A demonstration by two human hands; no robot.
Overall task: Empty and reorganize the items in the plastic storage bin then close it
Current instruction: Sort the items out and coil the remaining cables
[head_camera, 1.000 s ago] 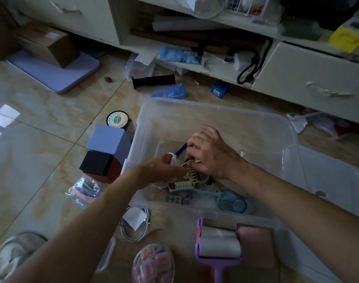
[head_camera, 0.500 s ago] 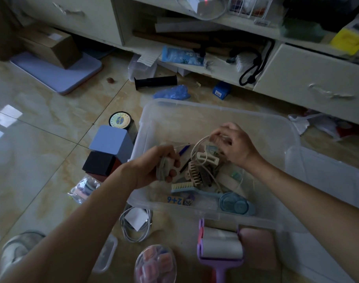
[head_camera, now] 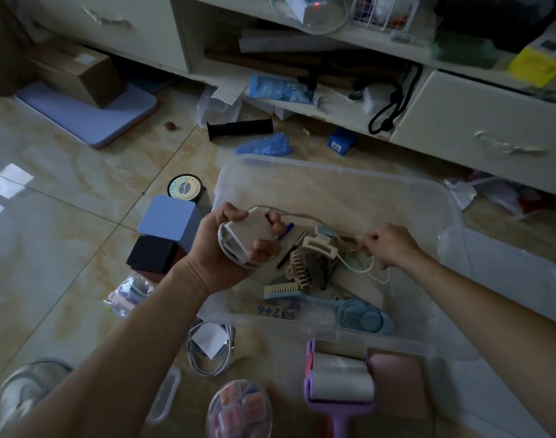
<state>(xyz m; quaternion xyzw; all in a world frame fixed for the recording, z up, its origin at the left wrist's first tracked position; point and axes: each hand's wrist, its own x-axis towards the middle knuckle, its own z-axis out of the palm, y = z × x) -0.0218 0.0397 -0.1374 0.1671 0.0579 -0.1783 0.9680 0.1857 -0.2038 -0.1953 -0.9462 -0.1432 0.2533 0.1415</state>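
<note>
A clear plastic storage bin point(head_camera: 333, 172) stands open on the tiled floor. My left hand point(head_camera: 226, 248) grips a white charger block point(head_camera: 248, 232) above the bin's left edge. Its thin white cable point(head_camera: 302, 218) runs right to my right hand point(head_camera: 390, 245), which pinches it over the bin. In the bin lie several hair claw clips point(head_camera: 308, 267), a blue brush point(head_camera: 302, 295), a blue round case point(head_camera: 362, 317) and a "2+6" card point(head_camera: 270, 310). The clear lid point(head_camera: 507, 279) lies to the right of the bin.
Left of the bin stand a blue box point(head_camera: 169, 219), a black box point(head_camera: 153, 254) and a round tin point(head_camera: 185, 187). In front lie a coiled cable point(head_camera: 207, 352), a purple lint roller point(head_camera: 339, 384), a pink pad point(head_camera: 396, 380) and a round dish point(head_camera: 238, 409). A cluttered cabinet point(head_camera: 460, 121) runs behind.
My left hand has lifted the charger block up and left out of the pile. My right hand moved right and lower, drawing the cable taut between the hands.
</note>
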